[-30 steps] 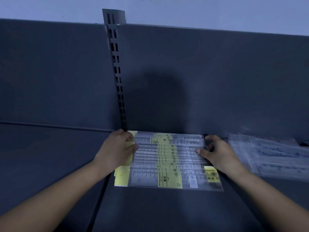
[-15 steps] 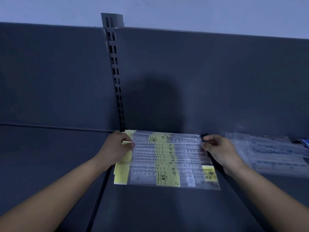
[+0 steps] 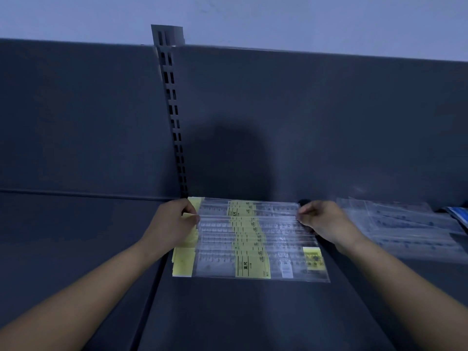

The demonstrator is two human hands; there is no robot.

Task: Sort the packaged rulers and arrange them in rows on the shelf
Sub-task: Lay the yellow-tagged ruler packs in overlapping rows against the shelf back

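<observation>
Several clear packaged rulers with yellow labels (image 3: 249, 245) lie overlapped in a row on the dark shelf (image 3: 240, 315), running from the back panel toward the front. My left hand (image 3: 174, 224) pinches the left end of a ruler package near the back of the row. At the right end of the same package, my right hand (image 3: 321, 220) pinches it between curled fingers and thumb. The nearest package lies flat at the front, showing its scale and a barcode.
A loose pile of clear ruler packages (image 3: 405, 229) lies on the shelf to the right, with a blue item (image 3: 458, 215) at the far right edge. A slotted upright (image 3: 172, 110) runs up the back panel. A seam divides this shelf from the left one.
Both hands have moved back toward the rear panel, from the middle of the row to a package near the back. The row itself looks unchanged.
</observation>
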